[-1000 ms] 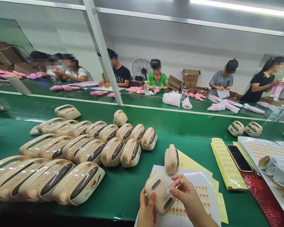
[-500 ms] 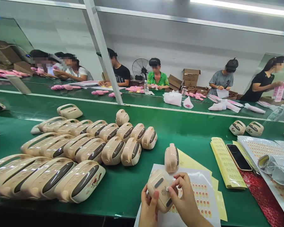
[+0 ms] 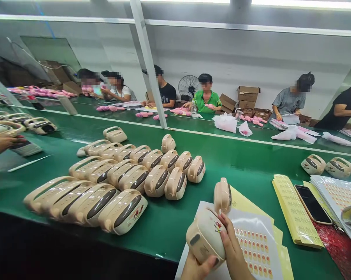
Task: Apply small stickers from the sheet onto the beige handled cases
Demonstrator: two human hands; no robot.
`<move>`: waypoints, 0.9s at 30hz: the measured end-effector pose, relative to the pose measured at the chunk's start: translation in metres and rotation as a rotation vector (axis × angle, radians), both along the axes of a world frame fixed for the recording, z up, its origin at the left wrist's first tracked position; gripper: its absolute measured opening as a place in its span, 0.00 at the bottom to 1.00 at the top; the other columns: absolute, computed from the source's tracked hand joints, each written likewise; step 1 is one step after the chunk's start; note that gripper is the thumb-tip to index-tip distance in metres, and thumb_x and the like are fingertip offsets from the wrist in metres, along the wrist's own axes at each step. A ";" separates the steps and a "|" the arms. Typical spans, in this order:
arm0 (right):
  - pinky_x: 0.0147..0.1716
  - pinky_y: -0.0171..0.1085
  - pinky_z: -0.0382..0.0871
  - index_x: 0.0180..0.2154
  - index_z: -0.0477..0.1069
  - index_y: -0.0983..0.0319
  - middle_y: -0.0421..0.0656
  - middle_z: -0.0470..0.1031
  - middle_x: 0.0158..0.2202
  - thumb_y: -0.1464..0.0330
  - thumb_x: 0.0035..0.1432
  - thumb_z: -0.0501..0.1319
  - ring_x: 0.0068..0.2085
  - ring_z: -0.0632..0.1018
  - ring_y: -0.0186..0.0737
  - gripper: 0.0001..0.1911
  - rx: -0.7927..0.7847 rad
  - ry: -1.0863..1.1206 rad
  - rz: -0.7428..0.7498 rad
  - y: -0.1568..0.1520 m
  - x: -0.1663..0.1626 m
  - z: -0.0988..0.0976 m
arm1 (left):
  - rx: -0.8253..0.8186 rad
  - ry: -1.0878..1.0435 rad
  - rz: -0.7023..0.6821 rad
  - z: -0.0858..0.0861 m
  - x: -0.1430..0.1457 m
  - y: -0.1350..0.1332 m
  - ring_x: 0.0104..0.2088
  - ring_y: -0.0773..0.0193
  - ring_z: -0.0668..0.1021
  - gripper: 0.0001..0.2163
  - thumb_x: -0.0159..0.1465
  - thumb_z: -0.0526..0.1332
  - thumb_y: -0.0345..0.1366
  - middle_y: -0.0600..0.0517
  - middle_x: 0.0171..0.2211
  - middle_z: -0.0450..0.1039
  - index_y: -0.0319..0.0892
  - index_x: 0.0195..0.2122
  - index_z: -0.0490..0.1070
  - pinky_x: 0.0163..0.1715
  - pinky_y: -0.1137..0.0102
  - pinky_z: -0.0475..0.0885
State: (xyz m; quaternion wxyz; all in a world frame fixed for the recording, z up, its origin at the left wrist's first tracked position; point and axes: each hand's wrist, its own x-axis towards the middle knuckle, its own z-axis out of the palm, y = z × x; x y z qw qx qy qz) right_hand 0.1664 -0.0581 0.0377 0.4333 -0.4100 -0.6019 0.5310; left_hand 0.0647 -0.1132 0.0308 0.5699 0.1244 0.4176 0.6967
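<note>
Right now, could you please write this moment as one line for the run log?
left hand: holds beige device | right hand: touches its decorated face | printed sheet: on green table

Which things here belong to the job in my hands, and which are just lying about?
Likely the job:
cream device, held in your left hand, touched by your right hand
sticker sheet
rows of matching devices

Probably just about:
phone
fan
cardboard boxes

Fan and cardboard boxes near the far wall

A green-shirted co-worker is at the far bench, a clear plastic bottle standing on it; pink toys lie heaped far left; a smartphone lies screen-up, near right
</note>
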 end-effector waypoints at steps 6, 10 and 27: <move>0.54 0.47 0.60 0.62 0.41 0.60 0.51 0.54 0.61 0.59 0.57 0.54 0.59 0.60 0.53 0.36 0.624 -0.104 0.163 0.005 -0.001 0.000 | 0.200 -0.004 -0.191 0.025 -0.048 -0.009 0.48 0.45 0.72 0.30 0.41 0.68 0.54 0.46 0.45 0.74 0.47 0.45 0.69 0.46 0.56 0.67; 0.54 0.50 0.60 0.63 0.38 0.62 0.53 0.53 0.61 0.56 0.55 0.54 0.60 0.59 0.56 0.40 0.950 -0.166 0.232 0.005 -0.023 0.001 | 0.093 0.089 -0.198 0.052 -0.081 -0.021 0.41 0.50 0.77 0.26 0.43 0.69 0.48 0.50 0.38 0.77 0.48 0.43 0.70 0.38 0.63 0.70; 0.42 0.47 0.71 0.62 0.37 0.63 0.54 0.65 0.52 0.72 0.57 0.51 0.46 0.72 0.47 0.35 1.085 -0.256 0.213 0.024 -0.047 0.027 | -0.269 1.145 0.702 0.000 -0.134 0.003 0.46 0.46 0.73 0.26 0.46 0.65 0.48 0.44 0.46 0.69 0.45 0.44 0.62 0.47 0.53 0.68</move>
